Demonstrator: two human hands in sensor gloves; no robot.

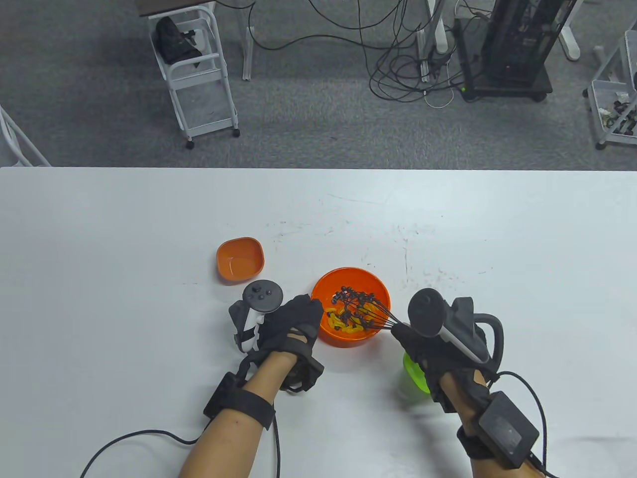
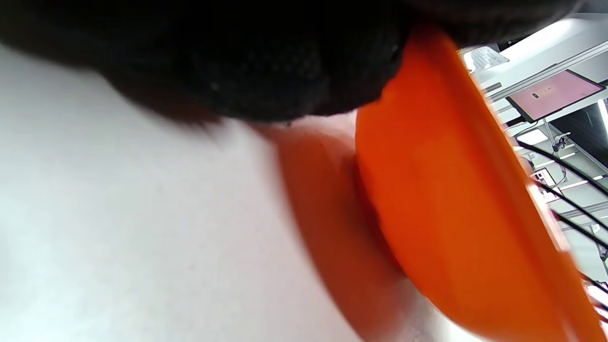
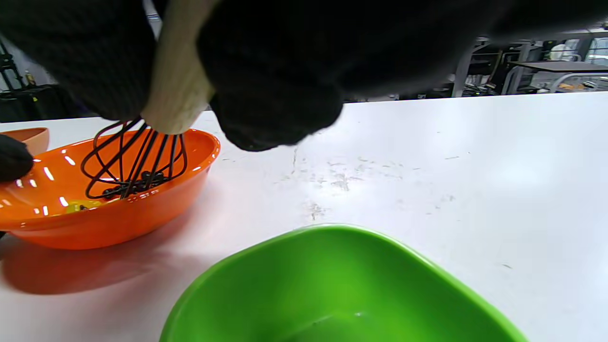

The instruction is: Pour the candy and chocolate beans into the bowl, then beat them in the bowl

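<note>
A round orange bowl [image 1: 376, 290] stands on the white table, with yellow candy [image 1: 342, 321] and dark beans inside. My left hand [image 1: 293, 323] holds the bowl's left rim; in the left wrist view the bowl wall [image 2: 451, 199] fills the right half under my glove. My right hand [image 1: 423, 348] grips the pale handle [image 3: 178, 90] of a black wire whisk [image 1: 361, 306], whose wires [image 3: 135, 164] dip into the bowl [image 3: 114, 218] from the right.
A small orange dish [image 1: 240, 258] sits to the upper left of the bowl. A green dish [image 1: 415, 373] lies under my right wrist, large and near in the right wrist view [image 3: 266, 289]. The table's far edge [image 1: 318, 169] borders grey carpet with carts and cables.
</note>
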